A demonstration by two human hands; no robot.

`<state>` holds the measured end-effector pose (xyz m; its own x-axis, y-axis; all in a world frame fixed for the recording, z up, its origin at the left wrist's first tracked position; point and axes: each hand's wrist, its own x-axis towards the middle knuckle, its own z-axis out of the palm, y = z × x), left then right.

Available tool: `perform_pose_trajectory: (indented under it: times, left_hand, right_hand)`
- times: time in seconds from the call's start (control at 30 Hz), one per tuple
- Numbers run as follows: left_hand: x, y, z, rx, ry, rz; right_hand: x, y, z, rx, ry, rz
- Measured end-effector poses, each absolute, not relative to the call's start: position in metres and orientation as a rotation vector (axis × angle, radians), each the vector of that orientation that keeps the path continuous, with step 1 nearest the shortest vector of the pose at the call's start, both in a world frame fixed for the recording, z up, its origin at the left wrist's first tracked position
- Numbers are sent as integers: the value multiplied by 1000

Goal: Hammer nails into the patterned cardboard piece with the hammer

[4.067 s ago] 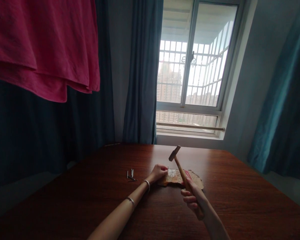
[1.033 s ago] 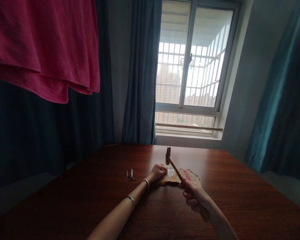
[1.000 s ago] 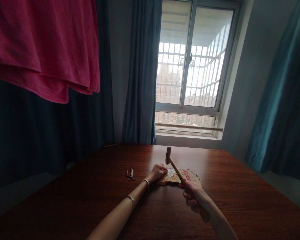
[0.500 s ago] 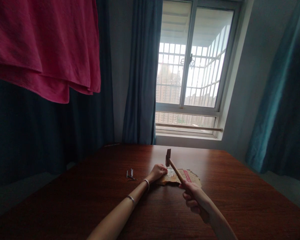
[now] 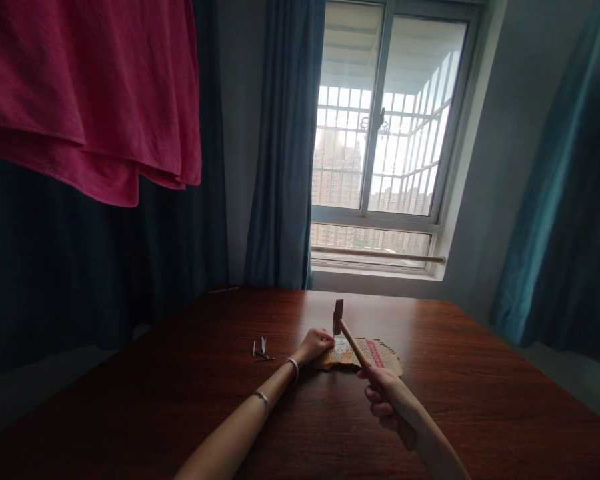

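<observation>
My right hand is closed round the wooden handle of a small hammer, whose metal head stands low over the left end of a flat piece of cardboard with a red patterned strip. My left hand rests at the cardboard's left edge, fingers pinched together just under the hammer head; a nail between them is too small to make out. Two bracelets show on my left forearm.
Several loose nails lie on the dark wooden table left of my left hand. A red cloth hangs at the upper left. Blue curtains flank a barred window beyond the table's far edge.
The hammer head has dropped a little towards my left fingers over the last second. Four seconds ago it was raised higher and tilted. My left hand has stayed in place.
</observation>
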<state>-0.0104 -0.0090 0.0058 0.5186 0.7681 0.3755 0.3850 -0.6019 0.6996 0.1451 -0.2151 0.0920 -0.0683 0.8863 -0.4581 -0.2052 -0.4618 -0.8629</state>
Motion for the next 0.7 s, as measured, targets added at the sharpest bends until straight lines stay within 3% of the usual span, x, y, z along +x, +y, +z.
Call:
perform_pose_trajectory:
  times: [0.7]
  left_hand:
    - [-10, -10, 10, 2124, 966, 919]
  right_hand:
    - [143, -212, 104, -1231, -833, 1629]
